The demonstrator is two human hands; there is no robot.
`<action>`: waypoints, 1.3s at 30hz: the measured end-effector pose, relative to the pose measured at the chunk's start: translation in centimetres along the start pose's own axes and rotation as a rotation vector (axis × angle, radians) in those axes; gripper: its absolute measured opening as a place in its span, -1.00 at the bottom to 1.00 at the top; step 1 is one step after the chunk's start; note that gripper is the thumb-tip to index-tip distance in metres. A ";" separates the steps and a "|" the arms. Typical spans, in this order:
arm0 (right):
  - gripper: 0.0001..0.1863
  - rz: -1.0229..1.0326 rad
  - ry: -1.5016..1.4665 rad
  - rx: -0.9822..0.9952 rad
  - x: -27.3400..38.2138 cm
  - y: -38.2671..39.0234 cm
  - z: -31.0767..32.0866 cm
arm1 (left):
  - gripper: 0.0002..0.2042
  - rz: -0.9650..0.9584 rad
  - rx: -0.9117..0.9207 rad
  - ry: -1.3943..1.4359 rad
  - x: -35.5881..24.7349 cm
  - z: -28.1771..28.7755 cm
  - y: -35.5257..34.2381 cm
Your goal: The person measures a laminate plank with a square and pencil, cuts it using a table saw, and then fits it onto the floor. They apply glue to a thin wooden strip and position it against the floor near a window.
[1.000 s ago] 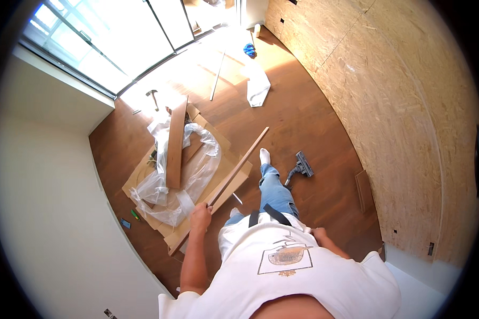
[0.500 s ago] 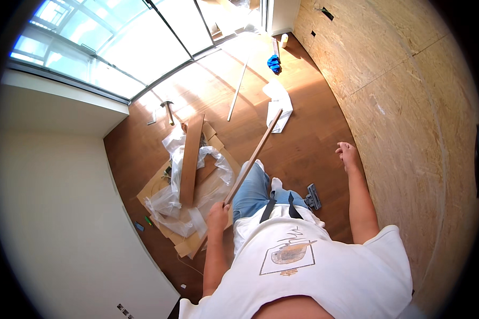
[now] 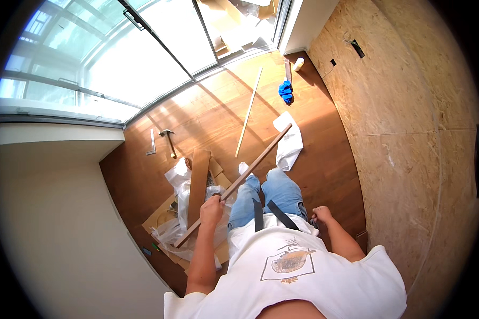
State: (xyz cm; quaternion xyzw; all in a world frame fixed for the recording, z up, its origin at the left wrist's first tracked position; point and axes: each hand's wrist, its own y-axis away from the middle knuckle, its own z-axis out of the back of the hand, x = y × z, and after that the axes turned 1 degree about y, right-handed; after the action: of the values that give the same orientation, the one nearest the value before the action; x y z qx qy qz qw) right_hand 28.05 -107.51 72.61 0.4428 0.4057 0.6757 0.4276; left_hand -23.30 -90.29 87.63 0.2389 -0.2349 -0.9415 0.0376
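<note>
My left hand [image 3: 212, 209] is closed around a long, narrow brown wooden strip [image 3: 258, 160]. The strip slants up and to the right, with its near end past my hand, over the packaging on the floor. My right hand [image 3: 321, 215] hangs beside my right thigh, fingers curled in and nothing visible in them. Below and left of the strip lie a wide brown floor plank [image 3: 198, 175], crumpled clear plastic wrap [image 3: 182, 187] and flattened cardboard [image 3: 158, 213]. Near the strip's far end, a white sheet or bag [image 3: 290, 149] rests on the floor.
A hammer [image 3: 168, 139] and a metal square [image 3: 151, 143] lie toward the left wall. Farther off are a thin pale strip [image 3: 248, 114], a blue cloth-like item [image 3: 286, 93] and a small pale cylinder [image 3: 299, 64]. Glass doors [image 3: 159, 69] stand ahead; a wood-chip board wall [image 3: 394, 159] rises right.
My right hand has come down and in from the right wall to my thigh, its fingers curling. The view has moved; my left hand still holds the strip, whose near end now shows.
</note>
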 end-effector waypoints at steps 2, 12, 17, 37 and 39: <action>-0.78 0.081 -0.197 -0.084 9.5 -0.3 0.0 | -0.79 -0.020 -0.005 -0.031 -0.4 4.4 -4.3; -0.78 0.312 -0.052 -0.087 39.7 -14.9 0.8 | -0.78 0.038 0.093 -0.146 -1.3 15.4 -24.8; -0.79 0.343 -0.149 -0.214 51.2 -19.3 2.5 | -0.79 0.049 0.035 -0.114 -0.2 20.7 -30.3; -0.77 0.554 0.310 -0.419 75.4 -51.8 -18.9 | -0.77 -0.345 0.066 -0.245 27.8 14.2 -77.0; -0.78 0.610 0.371 -0.375 76.5 -59.2 -19.4 | -0.77 -0.409 0.045 -0.287 31.4 10.3 -81.5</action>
State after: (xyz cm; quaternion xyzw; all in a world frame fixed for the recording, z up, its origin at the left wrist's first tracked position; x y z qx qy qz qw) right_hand 4.10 -21.02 31.54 0.3275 0.1956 0.9024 0.2006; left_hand -52.48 -19.38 44.58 0.1461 -0.2057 -0.9483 -0.1927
